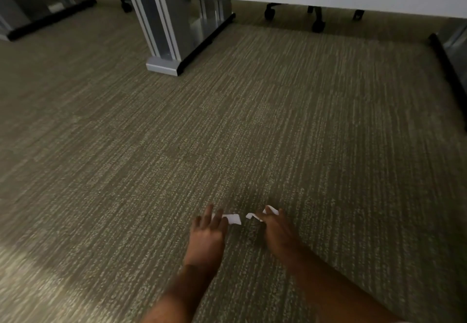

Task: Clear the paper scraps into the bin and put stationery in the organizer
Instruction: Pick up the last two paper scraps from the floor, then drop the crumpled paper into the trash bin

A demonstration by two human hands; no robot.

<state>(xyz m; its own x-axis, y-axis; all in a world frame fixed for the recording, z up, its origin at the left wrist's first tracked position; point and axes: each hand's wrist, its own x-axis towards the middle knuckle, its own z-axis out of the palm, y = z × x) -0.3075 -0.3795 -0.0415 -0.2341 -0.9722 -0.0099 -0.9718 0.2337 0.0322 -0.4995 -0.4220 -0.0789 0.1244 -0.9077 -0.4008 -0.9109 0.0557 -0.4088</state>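
Hands (242, 231) on paper scraps (233, 218)

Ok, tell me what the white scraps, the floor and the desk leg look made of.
White scraps: thin paper, matte, by their torn, curled edges. Floor: low-pile carpet, ribbed woven texture, no shine. Desk leg: probably painted metal, smooth grey with a soft sheen.

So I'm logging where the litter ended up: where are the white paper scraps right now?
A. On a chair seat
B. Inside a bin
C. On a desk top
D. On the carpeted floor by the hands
D: the white paper scraps lie on the striped grey-green carpet, one at the left hand fingertips and one at the right hand; no bin is in view.
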